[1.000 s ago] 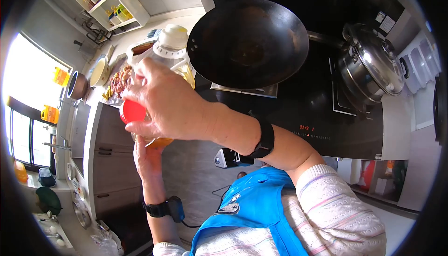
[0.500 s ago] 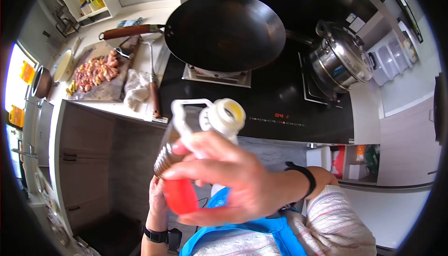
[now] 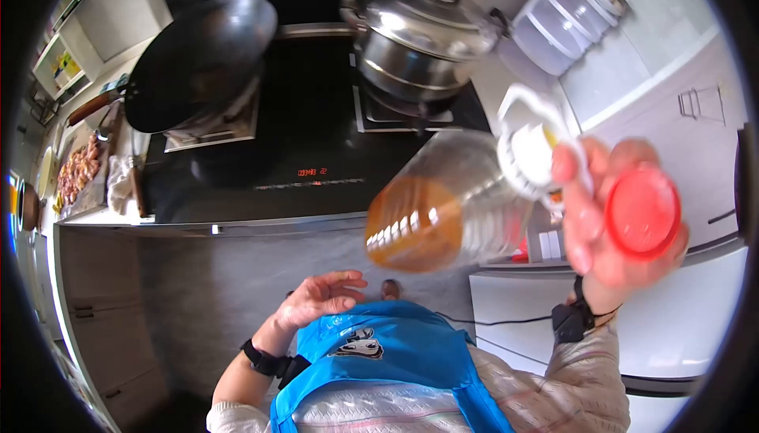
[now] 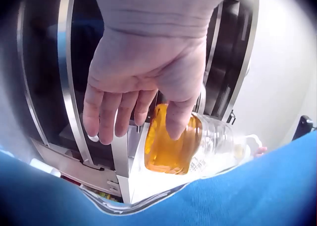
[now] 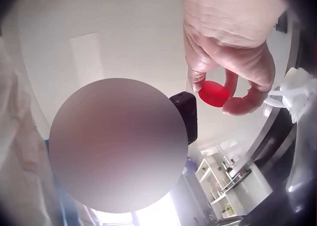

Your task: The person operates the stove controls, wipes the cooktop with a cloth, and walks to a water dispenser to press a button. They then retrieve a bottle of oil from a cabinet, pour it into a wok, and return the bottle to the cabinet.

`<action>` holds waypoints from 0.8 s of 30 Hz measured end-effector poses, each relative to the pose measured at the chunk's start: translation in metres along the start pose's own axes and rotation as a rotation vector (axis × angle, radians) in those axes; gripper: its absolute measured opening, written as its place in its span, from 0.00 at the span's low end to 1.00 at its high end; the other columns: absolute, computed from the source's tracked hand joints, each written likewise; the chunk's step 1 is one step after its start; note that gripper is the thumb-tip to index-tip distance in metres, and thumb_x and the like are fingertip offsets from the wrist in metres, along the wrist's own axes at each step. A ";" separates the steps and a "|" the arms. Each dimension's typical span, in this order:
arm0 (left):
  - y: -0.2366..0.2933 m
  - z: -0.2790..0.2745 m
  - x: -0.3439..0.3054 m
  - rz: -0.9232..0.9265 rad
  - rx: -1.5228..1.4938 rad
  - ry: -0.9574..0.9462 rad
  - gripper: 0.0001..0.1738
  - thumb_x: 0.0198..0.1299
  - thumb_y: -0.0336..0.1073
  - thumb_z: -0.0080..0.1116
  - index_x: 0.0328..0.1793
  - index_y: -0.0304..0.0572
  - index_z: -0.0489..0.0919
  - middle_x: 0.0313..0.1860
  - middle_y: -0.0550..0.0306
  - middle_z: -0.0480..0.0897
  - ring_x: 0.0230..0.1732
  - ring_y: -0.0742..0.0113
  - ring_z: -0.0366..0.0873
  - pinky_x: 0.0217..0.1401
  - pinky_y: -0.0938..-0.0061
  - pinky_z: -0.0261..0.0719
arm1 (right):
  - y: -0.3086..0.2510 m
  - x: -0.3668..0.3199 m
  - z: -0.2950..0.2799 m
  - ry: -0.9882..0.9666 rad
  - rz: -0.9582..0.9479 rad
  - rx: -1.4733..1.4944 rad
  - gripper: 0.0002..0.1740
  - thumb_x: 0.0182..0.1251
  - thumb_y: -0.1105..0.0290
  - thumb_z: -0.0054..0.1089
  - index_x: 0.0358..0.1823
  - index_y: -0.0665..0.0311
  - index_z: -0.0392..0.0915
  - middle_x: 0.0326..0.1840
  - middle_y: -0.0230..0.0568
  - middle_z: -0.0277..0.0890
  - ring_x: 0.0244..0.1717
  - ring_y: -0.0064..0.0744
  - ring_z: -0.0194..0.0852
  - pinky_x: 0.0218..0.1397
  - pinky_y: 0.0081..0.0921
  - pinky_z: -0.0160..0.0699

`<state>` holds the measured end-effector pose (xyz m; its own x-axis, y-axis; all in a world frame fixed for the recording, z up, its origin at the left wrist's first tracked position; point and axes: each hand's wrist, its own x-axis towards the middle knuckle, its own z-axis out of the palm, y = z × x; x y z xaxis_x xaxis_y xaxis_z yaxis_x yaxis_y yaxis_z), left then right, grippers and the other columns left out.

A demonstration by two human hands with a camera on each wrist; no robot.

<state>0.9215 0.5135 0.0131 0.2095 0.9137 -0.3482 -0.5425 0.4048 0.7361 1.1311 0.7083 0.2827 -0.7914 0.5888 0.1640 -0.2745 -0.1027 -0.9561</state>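
My right hand (image 3: pixel 605 212) holds a large clear plastic bottle (image 3: pixel 486 196) by its white handle (image 3: pixel 518 97). Amber liquid, like cooking oil (image 3: pixel 419 220), has gathered at the bottle's base as it lies tilted in the air. Between fingers of the same hand is a red cap (image 3: pixel 643 212), also visible as a pinched red cap (image 5: pixel 214 94) in the right wrist view. My left hand (image 3: pixel 320 299) hangs in front of the blue apron (image 3: pixel 411 330), fingers loosely extended and holding nothing. In the left wrist view its thumb overlaps the bottle (image 4: pixel 173 142).
A black wok (image 3: pixel 205 62) sits on the left burner, a lidded steel pot (image 3: pixel 423 46) on the right one. Cut meat lies on a board (image 3: pixel 83 168) at far left. Beyond the pot stand clear plastic drawers (image 3: pixel 561 22); a white appliance (image 3: pixel 672 322) is at lower right.
The bottle and red cap have swung from the left counter side across to the right in my right hand. My left hand has let go of the bottle. The head view has turned right.
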 end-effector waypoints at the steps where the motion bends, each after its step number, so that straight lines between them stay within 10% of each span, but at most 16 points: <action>1: 0.001 0.013 0.017 -0.014 0.018 0.005 0.31 0.55 0.33 0.65 0.64 0.34 0.68 0.58 0.51 0.75 0.56 0.64 0.74 0.59 0.70 0.72 | -0.011 -0.005 -0.023 0.029 0.001 -0.086 0.39 0.54 0.52 0.63 0.58 0.72 0.60 0.50 0.69 0.62 0.32 0.35 0.70 0.20 0.23 0.78; 11: -0.025 0.079 0.096 -0.005 0.135 0.063 0.30 0.54 0.35 0.66 0.62 0.33 0.70 0.55 0.45 0.77 0.51 0.60 0.78 0.49 0.73 0.78 | -0.034 0.011 -0.210 0.341 0.047 -0.363 0.18 0.64 0.59 0.59 0.48 0.64 0.75 0.36 0.31 0.75 0.37 0.21 0.72 0.32 0.18 0.70; 24: -0.021 0.074 0.093 -0.011 0.235 0.132 0.26 0.56 0.30 0.62 0.60 0.28 0.71 0.50 0.48 0.80 0.41 0.67 0.79 0.43 0.75 0.78 | -0.063 0.028 -0.285 0.443 0.309 -0.853 0.21 0.60 0.58 0.63 0.51 0.61 0.75 0.41 0.31 0.77 0.35 0.19 0.73 0.33 0.19 0.71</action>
<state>1.0129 0.5922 0.0082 0.0982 0.9030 -0.4182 -0.3339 0.4258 0.8410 1.2816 0.9600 0.2788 -0.4404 0.8959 -0.0592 0.5278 0.2050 -0.8243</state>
